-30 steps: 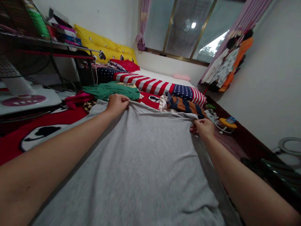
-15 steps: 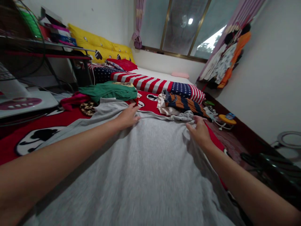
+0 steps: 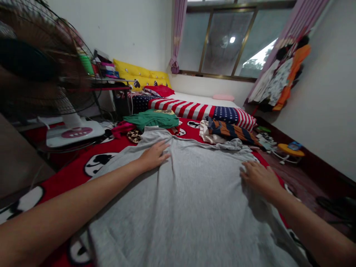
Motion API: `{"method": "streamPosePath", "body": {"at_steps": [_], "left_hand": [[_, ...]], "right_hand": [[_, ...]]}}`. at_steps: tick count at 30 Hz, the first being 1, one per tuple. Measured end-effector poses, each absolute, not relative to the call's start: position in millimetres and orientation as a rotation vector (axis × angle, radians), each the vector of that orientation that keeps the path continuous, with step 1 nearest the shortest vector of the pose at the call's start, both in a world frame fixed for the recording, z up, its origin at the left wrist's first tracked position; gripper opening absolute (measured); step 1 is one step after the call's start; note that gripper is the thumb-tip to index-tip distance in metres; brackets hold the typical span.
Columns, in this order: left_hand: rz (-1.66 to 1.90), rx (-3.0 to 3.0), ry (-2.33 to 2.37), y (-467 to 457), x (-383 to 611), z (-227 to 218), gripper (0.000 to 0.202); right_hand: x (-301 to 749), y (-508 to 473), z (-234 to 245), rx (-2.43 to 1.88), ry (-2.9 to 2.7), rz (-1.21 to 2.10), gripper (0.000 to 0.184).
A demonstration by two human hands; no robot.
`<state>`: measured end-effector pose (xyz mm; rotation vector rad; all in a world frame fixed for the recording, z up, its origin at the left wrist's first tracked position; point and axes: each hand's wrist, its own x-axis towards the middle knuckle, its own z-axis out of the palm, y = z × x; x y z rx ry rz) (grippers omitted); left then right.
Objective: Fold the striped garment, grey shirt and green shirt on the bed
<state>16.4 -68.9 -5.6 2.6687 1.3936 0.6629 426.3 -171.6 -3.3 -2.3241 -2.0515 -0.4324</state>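
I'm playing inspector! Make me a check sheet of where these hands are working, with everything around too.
Surface: red patterned cloth, partly covered.
Job's things: grey garment, spread out, lightly wrinkled.
Clutter: green garment and orange-and-dark striped garment lie beyond it.
Hands: left hand and right hand rest open on the grey garment, apart.
Cables: white cable hangs in the background, left.
Surroundings: fan at left; bed and window behind; hanging clothes at right.
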Motion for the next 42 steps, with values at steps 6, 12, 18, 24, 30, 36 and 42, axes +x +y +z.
{"method": "streamPosePath", "body": {"at_steps": [6,12,18,24,30,36,42], "left_hand": [[0.803,2.529,1.744,-41,-29,12,0.038],[0.751,2.425,1.987,-14,-24,37,0.04],[0.701,2.447,1.963,26,22,42,0.046],[0.682,2.433,1.928,55,43,41,0.022],[0.736,2.469,1.741,49,41,33,0.038],[0.61,2.529,1.35,-22,1,41,0.048],[0.12,2.36,1.168,-121,-79,69,0.02]], "right_hand": [[373,-169,-27,-2.034,-1.889,-0.357,0.033],[375,-169,-33,-1.988,-1.876,-0.421,0.03],[376,-169,-34,-1.973,-1.86,-0.42,0.032],[381,-168,-38,-1.967,-1.861,-0.421,0.034],[382,-167,-38,-1.972,-1.85,-0.42,0.035],[384,-166,-38,-1.984,-1.878,-0.442,0.037],[388,-163,-40,-1.963,-1.928,-0.433,0.036]]}}
